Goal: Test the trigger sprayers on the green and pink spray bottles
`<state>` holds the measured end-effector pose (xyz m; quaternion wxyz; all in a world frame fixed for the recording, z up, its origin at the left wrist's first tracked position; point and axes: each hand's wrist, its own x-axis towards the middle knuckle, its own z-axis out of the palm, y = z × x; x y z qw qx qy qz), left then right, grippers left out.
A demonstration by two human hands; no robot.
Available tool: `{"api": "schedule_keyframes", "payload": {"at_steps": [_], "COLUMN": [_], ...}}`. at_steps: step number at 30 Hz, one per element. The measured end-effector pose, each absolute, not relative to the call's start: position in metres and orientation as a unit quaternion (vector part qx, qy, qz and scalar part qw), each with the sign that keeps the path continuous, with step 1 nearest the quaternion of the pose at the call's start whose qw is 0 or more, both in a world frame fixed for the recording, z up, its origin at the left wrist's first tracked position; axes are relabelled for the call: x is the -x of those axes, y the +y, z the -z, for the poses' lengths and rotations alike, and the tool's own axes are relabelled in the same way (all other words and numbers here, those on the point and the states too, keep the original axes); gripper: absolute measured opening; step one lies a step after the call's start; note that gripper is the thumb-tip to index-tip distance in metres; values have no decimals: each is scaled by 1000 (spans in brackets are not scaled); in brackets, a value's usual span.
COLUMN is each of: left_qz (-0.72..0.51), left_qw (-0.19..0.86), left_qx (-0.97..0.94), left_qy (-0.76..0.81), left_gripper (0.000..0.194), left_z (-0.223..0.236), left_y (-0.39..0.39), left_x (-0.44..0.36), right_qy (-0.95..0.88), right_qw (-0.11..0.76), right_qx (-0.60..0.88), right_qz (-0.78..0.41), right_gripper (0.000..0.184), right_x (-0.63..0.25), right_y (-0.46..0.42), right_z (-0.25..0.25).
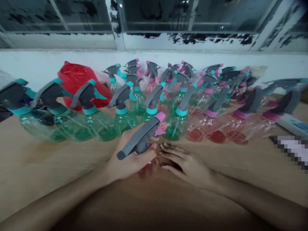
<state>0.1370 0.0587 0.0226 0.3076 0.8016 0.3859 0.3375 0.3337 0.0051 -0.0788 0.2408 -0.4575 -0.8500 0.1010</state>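
In the middle of the head view, my left hand point(134, 157) is wrapped round the neck of a pink spray bottle point(147, 170) with a grey and pink trigger head. The bottle stands close to me, its nozzle pointing away to the right, and my hand hides its collar. Just right of it, my right hand point(187, 163) rests palm down on the table point(91, 199), fingers stretched toward the bottle's base and holding nothing. Directly beyond my hands stands a green spray bottle point(176, 126) with a turquoise collar.
A front row of spray bottles spans the table, green ones point(102, 126) left and pink ones point(218, 128) right, with several more behind. A red plastic bag point(79, 80) lies back left. A white box point(293, 125) is at the right, and a window point(154, 16) lies beyond.
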Motion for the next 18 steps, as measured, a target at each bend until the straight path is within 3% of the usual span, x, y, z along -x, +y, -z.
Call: {"api": "schedule_keyframes", "payload": {"at_steps": [4, 13, 18], "left_qz": [-312, -313, -321], "left_qw": [331, 280, 259], "left_qx": [-818, -831, -826], "left_qy": [352, 364, 385], "left_gripper": [48, 41, 27], "left_z": [-17, -17, -16], "left_y": [60, 58, 57], "left_x": [-136, -136, -136], "right_qy": [-849, -852, -851], "right_qw": [244, 229, 240], "right_qx": [458, 459, 454], "right_qz": [-98, -100, -108], "right_gripper": [40, 42, 48], "right_x": [-333, -334, -333], "right_y": [5, 5, 5], "right_z": [79, 79, 79]}}
